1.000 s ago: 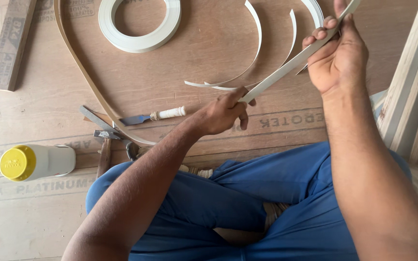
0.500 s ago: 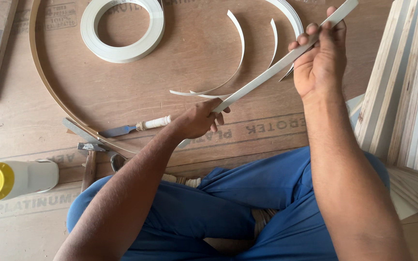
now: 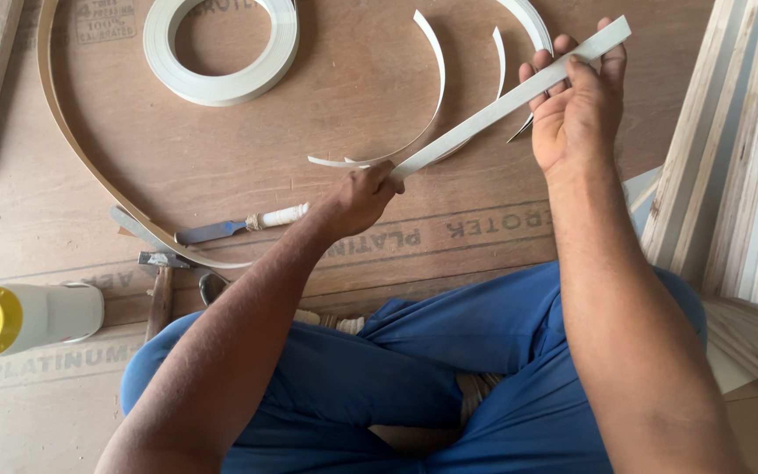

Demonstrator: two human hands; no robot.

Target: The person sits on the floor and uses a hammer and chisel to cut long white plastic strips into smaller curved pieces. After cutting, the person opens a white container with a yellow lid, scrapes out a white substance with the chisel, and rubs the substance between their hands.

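Head view: left hand (image 3: 357, 197) and right hand (image 3: 576, 110) pinch the ends of a straight pale edge-band strip (image 3: 502, 104) above brown plywood floor (image 3: 353, 105); white tape roll (image 3: 221, 48), yellow-capped white bottle (image 3: 24, 318) nearby.

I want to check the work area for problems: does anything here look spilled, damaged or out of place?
Nothing looks spilled or broken. The bottle lies on its side with its yellow cap on. Loose curled strips lie scattered on the board. Both hands, left and right, hold one straight strip.
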